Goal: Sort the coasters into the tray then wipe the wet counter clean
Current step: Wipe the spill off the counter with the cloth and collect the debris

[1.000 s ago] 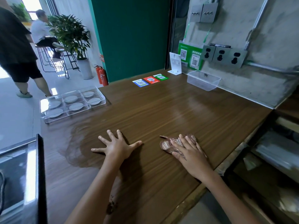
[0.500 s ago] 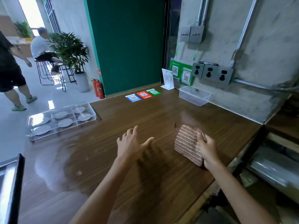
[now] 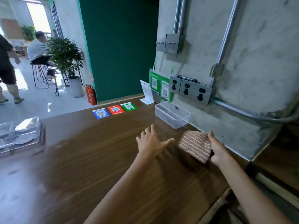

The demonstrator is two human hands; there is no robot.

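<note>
While your right hand (image 3: 217, 148) grips the striped cloth (image 3: 195, 145) by its right edge, thumb on the near side and fingers curled over the far side, the cloth hangs just above the counter (image 3: 100, 159) near the wall. It's folded into a rough rectangle, and its long axis runs from the far left corner down toward you and to the right, with the stripes going the same way across it. One cloth, that's it.

Your left hand (image 3: 151, 141) is spread wide and holds nothing, palm down over the wood just left of the cloth, thumb pointing at it.

Way off to the left sits the clear tray (image 3: 21, 136), half cut off by the edge and blurry. You've got pale round coasters (image 3: 24, 140) lying in it, but I can't count them through the blur.

Further back: one clear plastic box (image 3: 172, 114) against the wall and three QR stickers (image 3: 115, 110) in a row, blue, red, green.
</note>
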